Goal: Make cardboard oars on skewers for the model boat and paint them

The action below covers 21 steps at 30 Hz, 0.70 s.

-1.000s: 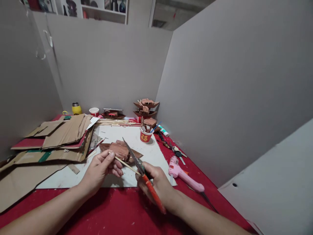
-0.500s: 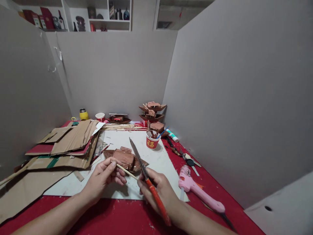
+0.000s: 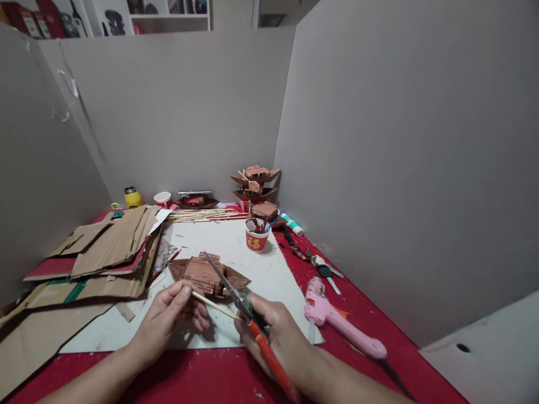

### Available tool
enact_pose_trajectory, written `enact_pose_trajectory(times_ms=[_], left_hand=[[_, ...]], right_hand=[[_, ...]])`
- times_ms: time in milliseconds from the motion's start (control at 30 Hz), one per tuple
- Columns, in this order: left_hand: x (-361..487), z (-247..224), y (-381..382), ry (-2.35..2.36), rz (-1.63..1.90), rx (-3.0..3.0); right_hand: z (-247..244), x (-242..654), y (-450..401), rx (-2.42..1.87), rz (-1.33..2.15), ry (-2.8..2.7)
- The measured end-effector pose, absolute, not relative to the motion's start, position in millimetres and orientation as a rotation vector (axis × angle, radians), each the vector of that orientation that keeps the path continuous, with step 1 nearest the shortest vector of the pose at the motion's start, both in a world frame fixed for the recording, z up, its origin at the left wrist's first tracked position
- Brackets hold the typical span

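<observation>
My left hand (image 3: 162,317) pinches one end of a thin wooden stick (image 3: 214,304) between thumb and fingers. The stick's other end meets the fingers of my right hand (image 3: 288,334). Scissors with orange handles (image 3: 269,353) are gripped in that right hand, blades pointing up and away to the left; something green shows beside their pivot, partly hidden by the fingers. Just beyond both hands, a brown model boat (image 3: 204,272) with a ridged roof rests on a white sheet (image 3: 210,235). The blades overlap the boat in the view.
Torn cardboard (image 3: 113,241) is piled at left. A red paper cup (image 3: 256,238) stands beyond the boat, with more brown boats (image 3: 256,182) stacked behind. Sticks (image 3: 202,216) lie along the back. At right are a pink glue gun (image 3: 349,331) and keys (image 3: 326,269).
The view has tilted down and shifted a little to the right. Both hands keep their hold on the stick and scissors, and more of the boat now shows.
</observation>
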<state>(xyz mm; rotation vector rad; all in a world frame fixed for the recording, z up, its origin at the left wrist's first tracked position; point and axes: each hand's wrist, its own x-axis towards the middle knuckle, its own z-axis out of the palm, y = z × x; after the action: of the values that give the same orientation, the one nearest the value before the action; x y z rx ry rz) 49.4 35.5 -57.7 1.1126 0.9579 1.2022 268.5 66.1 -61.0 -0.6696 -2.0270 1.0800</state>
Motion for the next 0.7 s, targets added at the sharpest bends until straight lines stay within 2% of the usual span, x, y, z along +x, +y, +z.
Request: enact_pose_trajectory(times_ms=[133, 333, 567, 700], left_hand=[[48, -52, 33, 0.973, 1.273, 1.189], [38, -35, 22, 1.011, 1.601, 1.269], [25, -33, 8, 1.111, 1.838, 1.351], [26, -37, 9, 1.173, 1.922, 1.344]], right_hand=[[-63, 273, 65, -0.670, 0.962, -2.085], [-56, 280, 71, -0.756, 0.759, -2.108], [-38, 288, 80, -0.994, 0.460, -2.272], [-43, 283, 79, -0.950, 0.580, -2.263]])
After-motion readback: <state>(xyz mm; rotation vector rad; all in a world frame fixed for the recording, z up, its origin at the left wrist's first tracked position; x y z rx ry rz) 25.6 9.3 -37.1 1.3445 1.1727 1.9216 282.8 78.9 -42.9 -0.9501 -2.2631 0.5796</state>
